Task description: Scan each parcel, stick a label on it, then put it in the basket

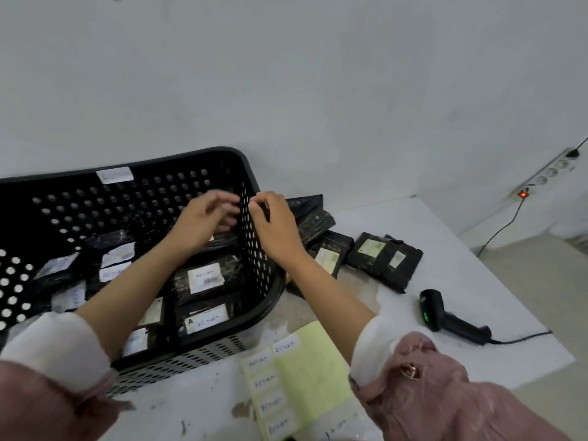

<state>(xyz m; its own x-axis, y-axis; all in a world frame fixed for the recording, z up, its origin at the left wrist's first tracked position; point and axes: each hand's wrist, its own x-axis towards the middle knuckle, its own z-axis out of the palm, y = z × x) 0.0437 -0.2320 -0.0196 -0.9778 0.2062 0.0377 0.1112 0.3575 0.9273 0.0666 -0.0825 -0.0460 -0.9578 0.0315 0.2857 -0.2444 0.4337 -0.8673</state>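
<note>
A large black perforated plastic basket (133, 198) sits on a white table, its right wall facing a pile of parcels. Inside it lie several flat black plastic-wrapped parcels (203, 278), most showing white handwritten labels face up. Just outside the basket's right wall, more black plastic-wrapped unsorted parcels (383, 261) lie in a loose overlapping pile. A black handheld barcode scanner (445, 316) lies on its side nearby, green light lit. A pale yellow sheet of white handwritten labels (299, 380) lies flat in front of the basket.
</note>
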